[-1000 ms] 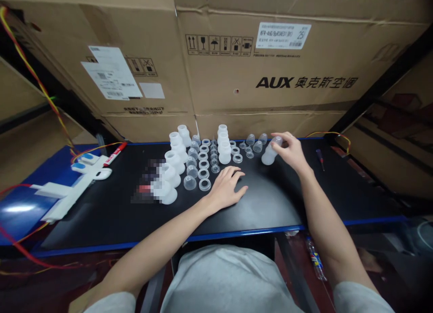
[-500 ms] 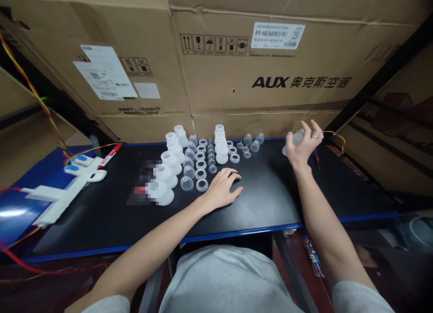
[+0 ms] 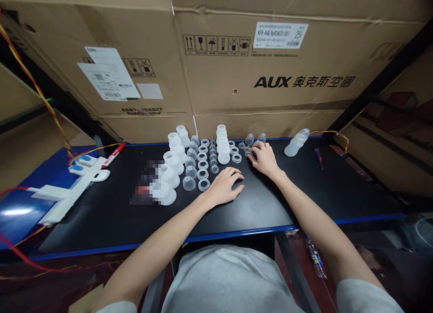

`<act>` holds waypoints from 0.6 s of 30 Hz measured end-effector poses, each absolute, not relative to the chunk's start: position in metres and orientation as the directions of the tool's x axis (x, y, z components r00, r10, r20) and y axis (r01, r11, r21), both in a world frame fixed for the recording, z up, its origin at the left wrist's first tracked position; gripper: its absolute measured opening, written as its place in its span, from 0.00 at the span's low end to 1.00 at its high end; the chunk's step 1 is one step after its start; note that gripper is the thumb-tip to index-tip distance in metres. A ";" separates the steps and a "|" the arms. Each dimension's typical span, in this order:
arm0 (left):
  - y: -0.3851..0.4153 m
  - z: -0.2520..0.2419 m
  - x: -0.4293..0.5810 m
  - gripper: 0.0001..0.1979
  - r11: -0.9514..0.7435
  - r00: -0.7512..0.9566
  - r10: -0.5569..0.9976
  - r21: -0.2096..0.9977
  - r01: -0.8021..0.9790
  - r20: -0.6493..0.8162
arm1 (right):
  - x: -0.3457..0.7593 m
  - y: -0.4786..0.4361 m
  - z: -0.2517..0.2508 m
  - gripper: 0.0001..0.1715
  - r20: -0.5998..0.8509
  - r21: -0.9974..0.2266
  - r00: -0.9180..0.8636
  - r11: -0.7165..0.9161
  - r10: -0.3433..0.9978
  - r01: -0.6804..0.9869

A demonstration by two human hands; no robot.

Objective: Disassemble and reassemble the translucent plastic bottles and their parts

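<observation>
My left hand lies on the black tabletop with its fingers loosely spread and holds nothing. Beside it are several white rings and small clear nipples. My right hand is over the small group of clear pieces at the back, thumb and fingers curled down among them. A clear nipple shows at its fingertips; a piece under the fingers is hidden. Two clear dome caps stand just behind that hand. Farther right, a translucent white bottle stands with a clear cap on top.
Several white bottles stand in a row at left, with more near the middle. Clear dome caps form another row. A screwdriver lies at right, a power strip and red marker at left. A large carton rises behind.
My right hand has let go of the capped bottle at the right and moved left to the clear pieces. My left hand has stayed in place.
</observation>
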State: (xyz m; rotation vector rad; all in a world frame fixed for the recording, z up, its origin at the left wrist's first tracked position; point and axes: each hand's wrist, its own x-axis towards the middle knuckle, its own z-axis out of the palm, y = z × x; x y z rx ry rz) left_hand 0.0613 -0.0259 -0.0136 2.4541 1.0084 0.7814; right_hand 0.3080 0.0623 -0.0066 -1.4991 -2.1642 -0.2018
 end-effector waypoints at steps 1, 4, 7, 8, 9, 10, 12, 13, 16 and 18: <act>-0.026 -0.014 0.061 0.11 -0.674 0.590 0.727 0.523 0.521 0.350 | 0.307 0.061 -0.005 0.13 0.488 -0.199 -0.274 0.411 0.829 0.889; -0.028 -0.012 0.062 0.11 -0.676 0.594 0.726 0.520 0.522 0.347 | 0.301 0.057 -0.004 0.13 0.521 -0.399 -0.311 0.549 0.795 0.734; -0.029 -0.011 0.063 0.12 -0.678 0.592 0.726 0.512 0.528 0.350 | 0.288 0.051 -0.007 0.14 0.515 -0.521 -0.409 0.654 0.753 0.548; -0.029 -0.011 0.063 0.12 -0.680 0.589 0.725 0.506 0.530 0.356 | 0.284 0.049 -0.007 0.14 0.503 -0.528 -0.449 0.673 0.739 0.517; -0.030 -0.012 0.063 0.11 -0.682 0.585 0.724 0.499 0.534 0.365 | 0.281 0.047 -0.008 0.13 0.488 -0.525 -0.484 0.687 0.726 0.502; -0.030 -0.013 0.063 0.11 -0.684 0.577 0.725 0.493 0.537 0.377 | 0.278 0.044 -0.007 0.13 0.473 -0.515 -0.512 0.696 0.717 0.499; -0.031 -0.017 0.063 0.11 -0.681 0.548 0.731 0.485 0.548 0.406 | 0.275 0.040 -0.006 0.13 0.456 -0.495 -0.528 0.697 0.716 0.519; -0.031 -0.018 0.064 0.11 -0.672 0.526 0.740 0.489 0.557 0.419 | 0.276 0.038 -0.005 0.12 0.439 -0.485 -0.535 0.692 0.722 0.535; -0.030 -0.021 0.067 0.11 -0.644 0.449 0.764 0.507 0.573 0.464 | 0.281 0.034 0.000 0.12 0.413 -0.446 -0.541 0.681 0.732 0.581; -0.030 -0.020 0.068 0.11 -0.641 0.421 0.765 0.512 0.571 0.488 | 0.284 0.033 0.003 0.11 0.380 -0.414 -0.560 0.677 0.736 0.609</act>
